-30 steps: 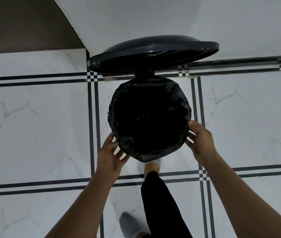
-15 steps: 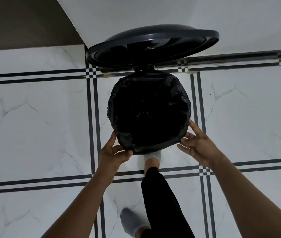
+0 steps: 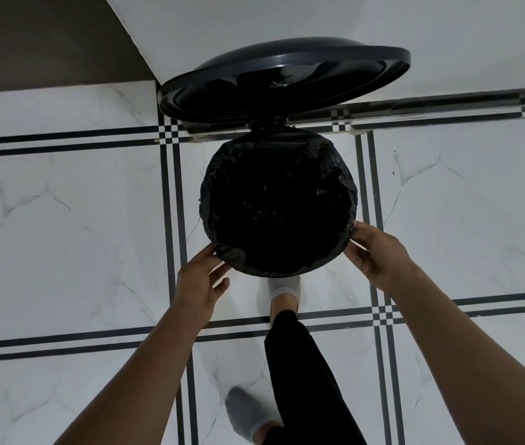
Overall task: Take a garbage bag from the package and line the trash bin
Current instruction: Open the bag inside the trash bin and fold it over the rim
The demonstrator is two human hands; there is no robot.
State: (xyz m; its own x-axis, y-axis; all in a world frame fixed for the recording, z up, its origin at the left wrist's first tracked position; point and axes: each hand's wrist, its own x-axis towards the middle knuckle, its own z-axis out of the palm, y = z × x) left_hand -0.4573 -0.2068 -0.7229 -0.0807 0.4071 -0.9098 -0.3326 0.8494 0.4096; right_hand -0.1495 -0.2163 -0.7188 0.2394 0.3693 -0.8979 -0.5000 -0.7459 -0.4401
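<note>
A round trash bin stands on the tiled floor with its dark lid (image 3: 287,78) raised at the back. A black garbage bag (image 3: 279,203) lines the bin and folds over its rim all around. My left hand (image 3: 201,281) is at the rim's lower left, its fairly straight fingers touching the bag's folded edge. My right hand (image 3: 375,252) is at the lower right of the rim, thumb and loosely bent fingers against the bag's edge. The bag package is out of view.
A foot in a light sock (image 3: 283,289) sits at the bin's front base, and a second foot in a grey sock (image 3: 248,415) stands nearer me. A white wall (image 3: 319,20) rises right behind the bin. Marble floor tiles (image 3: 62,220) surround it.
The left hand has released its pinch on the bag's edge and straightened its fingers. The right hand has shifted up along the rim's right side. The lid stays raised.
</note>
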